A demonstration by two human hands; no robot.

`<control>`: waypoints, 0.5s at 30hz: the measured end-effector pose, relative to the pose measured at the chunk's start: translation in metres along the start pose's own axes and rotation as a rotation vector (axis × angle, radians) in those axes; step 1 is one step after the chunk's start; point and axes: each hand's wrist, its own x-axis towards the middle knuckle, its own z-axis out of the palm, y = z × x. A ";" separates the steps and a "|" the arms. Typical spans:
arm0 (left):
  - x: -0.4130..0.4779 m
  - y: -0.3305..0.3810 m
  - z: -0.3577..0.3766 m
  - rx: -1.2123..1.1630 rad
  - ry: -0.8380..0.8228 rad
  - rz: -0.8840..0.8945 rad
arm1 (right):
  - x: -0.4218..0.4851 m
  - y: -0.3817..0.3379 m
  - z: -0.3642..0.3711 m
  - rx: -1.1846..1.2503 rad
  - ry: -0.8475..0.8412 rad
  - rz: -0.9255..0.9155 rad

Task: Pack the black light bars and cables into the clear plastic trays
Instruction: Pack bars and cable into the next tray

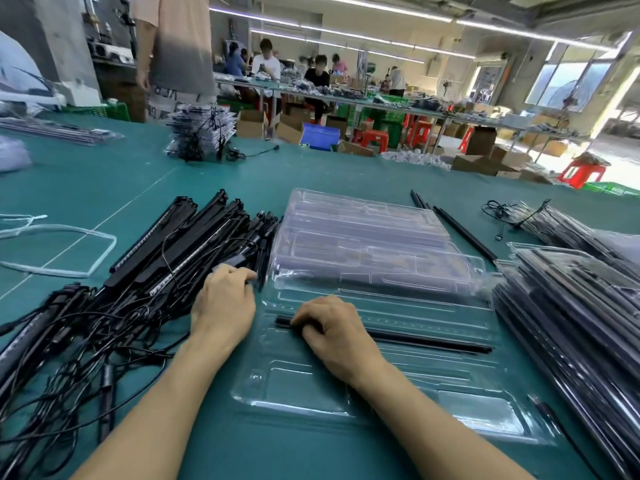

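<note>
A clear plastic tray (346, 403) lies open on the green table in front of me. A thin black light bar (433, 341) lies in one of its long slots. My right hand (332, 330) presses on the bar's left end with curled fingers. My left hand (225, 299) reaches into the pile of black light bars and tangled cables (138, 271) at the left, its fingers curled round a bar end at the pile's edge. A stack of empty clear trays (363, 244) sits just behind the open tray.
Filled trays are stacked at the right (571, 306) and at the back (201, 133). Loose thin black rods (464, 233) lie right of the empty stack. White plastic straps (62, 251) lie at the far left. A person stands at the table's far edge (176, 46).
</note>
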 end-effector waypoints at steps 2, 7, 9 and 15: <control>0.003 0.004 0.004 0.095 -0.024 -0.021 | -0.001 0.001 0.000 -0.014 0.000 -0.012; 0.021 0.014 0.008 0.352 -0.040 -0.052 | -0.001 0.002 0.000 -0.005 0.004 -0.008; 0.029 0.017 0.011 0.398 -0.048 -0.071 | -0.001 0.003 0.001 0.001 0.003 -0.011; 0.041 0.020 0.010 0.263 -0.034 -0.181 | 0.000 0.005 0.001 0.005 0.006 -0.029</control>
